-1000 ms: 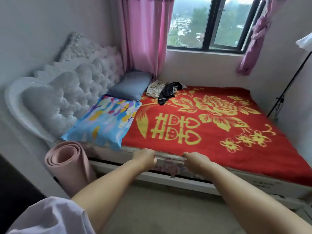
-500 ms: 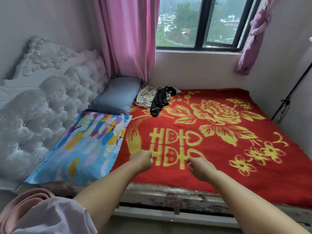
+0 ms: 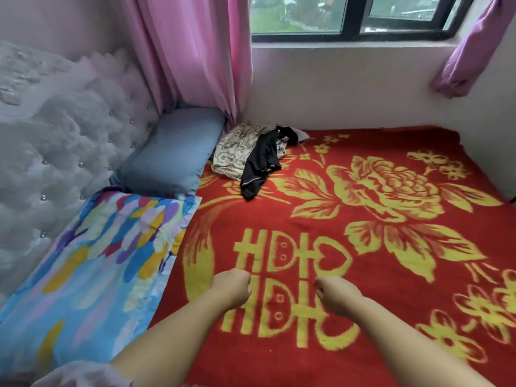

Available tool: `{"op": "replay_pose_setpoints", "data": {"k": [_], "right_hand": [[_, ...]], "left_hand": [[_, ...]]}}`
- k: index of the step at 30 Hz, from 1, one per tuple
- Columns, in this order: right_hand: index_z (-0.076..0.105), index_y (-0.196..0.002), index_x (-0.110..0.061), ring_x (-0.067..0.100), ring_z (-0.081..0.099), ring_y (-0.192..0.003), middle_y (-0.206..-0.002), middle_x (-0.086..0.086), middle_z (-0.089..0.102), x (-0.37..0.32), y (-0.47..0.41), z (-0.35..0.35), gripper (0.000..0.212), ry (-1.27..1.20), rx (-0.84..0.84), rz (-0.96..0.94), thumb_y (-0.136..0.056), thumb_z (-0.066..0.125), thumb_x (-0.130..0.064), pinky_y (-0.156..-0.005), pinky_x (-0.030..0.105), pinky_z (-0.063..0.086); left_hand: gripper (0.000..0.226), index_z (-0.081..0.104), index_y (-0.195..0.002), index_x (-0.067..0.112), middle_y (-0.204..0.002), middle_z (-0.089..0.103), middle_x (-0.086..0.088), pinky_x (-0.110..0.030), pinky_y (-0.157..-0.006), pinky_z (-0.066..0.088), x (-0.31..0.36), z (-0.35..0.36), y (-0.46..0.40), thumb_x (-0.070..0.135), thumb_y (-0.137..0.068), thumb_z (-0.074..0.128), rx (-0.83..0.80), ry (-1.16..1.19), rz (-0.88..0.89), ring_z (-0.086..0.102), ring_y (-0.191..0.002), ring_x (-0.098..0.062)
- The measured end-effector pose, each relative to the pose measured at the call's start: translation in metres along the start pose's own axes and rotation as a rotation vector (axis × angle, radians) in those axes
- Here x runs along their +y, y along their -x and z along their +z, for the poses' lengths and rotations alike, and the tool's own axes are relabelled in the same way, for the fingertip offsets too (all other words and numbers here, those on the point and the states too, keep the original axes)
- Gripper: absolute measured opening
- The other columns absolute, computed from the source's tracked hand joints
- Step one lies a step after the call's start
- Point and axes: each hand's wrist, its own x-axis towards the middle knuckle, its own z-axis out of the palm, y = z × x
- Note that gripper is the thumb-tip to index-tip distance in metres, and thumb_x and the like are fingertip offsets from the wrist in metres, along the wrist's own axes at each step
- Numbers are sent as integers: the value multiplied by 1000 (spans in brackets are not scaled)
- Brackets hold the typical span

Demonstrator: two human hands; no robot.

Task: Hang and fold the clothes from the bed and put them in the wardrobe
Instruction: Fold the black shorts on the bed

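Bed: a red blanket (image 3: 349,275) with yellow peonies and a double-happiness emblem covers the mattress, reaching to the white wall under the window.
Headboard: a white tufted headboard (image 3: 55,152) studded with crystal buttons runs along the left side.
Curtains: a pink curtain (image 3: 195,51) hangs into the far left corner; a purple curtain (image 3: 469,60) is bunched up at the upper right.
Window: a dark-framed window (image 3: 354,32) sits above the sill, greenery outside.
Pillows: a multicoloured pillow (image 3: 92,275) lies nearest the camera against the headboard; a blue-grey pillow (image 3: 173,152) sits beyond it, just below the pink curtain.
Clothes: a beige patterned garment (image 3: 237,152) lies crumpled in the far corner of the bed, beside the blue-grey pillow; a black garment (image 3: 259,166) is draped across it and trails onto the blanket. Both are well apart from the hands.
Arms: two bare forearms reach forward over the near part of the blanket; a pale lilac sleeve (image 3: 83,375) shows at the bottom left.
Left hand: the left hand (image 3: 231,283) is over the emblem, fingers curled into a loose fist with nothing in it.
Right hand: the right hand (image 3: 335,294) is just beside it, not touching, fingers likewise curled and holding nothing.
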Motion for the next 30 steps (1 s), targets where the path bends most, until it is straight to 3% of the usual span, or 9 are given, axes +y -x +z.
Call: {"op": "replay_pose_setpoints", "data": {"k": [3,6,10,14,17,20,23,26,30], "right_hand": [[54,-123,-17,20,60,-88,-111,1,64,15,-77,-9,34,31,-34,-25,-99,31,-20,-61,27,44],[55,-124,-16,21,62,-98,-118,3,63,19,-151,-13,35,-4,-65,-2,-99,32,-20,-71,30,51],[55,-123,-16,22,61,-91,-117,6,62,6,-254,-9,33,-106,-21,-21,-99,34,-19,-70,32,51],[51,-131,-16,27,54,-113,-132,8,49,-7,-369,23,36,-168,38,-44,-99,36,-21,-89,41,50],[32,-148,-24,26,28,-141,-157,6,21,-11,-458,64,48,-255,9,-46,-100,38,-27,-113,44,28],[12,-153,-33,18,-6,-149,-162,-1,-1,-3,-486,96,55,16,203,-100,-101,27,-41,-117,49,-6],[28,-150,-32,20,13,-148,-159,0,22,-2,-498,119,58,81,429,-103,-93,23,-45,-117,50,-1],[41,-144,-27,23,28,-144,-153,2,35,-3,-503,123,59,51,502,-120,-88,31,-41,-115,53,9],[46,-142,-25,24,33,-142,-151,3,39,-4,-502,121,59,70,518,-121,-86,35,-39,-113,54,13]], "left_hand": [[23,56,-97,14,-97,63,-4,-30,-58,38,-4,2,-65,21,-95,34,-20,60,-18,60,-83,-26],[26,57,-107,16,-102,66,-3,-29,-56,38,-14,9,-128,21,-95,34,-14,83,-16,62,-87,-24],[34,52,-126,19,-120,61,-3,-34,-77,47,-37,21,-221,22,-96,38,-3,81,-12,59,-106,-26],[45,36,-140,20,-126,48,-5,-38,-81,46,-61,53,-321,24,-96,40,61,61,-1,48,-116,-26],[61,17,-150,22,-141,35,-8,-39,-91,42,-81,84,-405,26,-95,42,156,-68,48,37,-127,-26],[73,2,-153,24,-158,8,-12,-40,-109,28,-95,92,-460,32,-95,45,229,-198,98,13,-145,-25],[79,1,-153,24,-160,-5,-12,-44,-116,17,-116,101,-519,32,-91,48,349,-249,137,0,-148,-24],[76,10,-153,21,-160,4,-12,-52,-116,14,-115,91,-567,22,-88,48,498,-233,218,5,-148,-26],[73,7,-153,22,-161,2,-10,-49,-112,23,-112,54,-638,11,-93,45,502,-97,-25,5,-148,-27]]}}
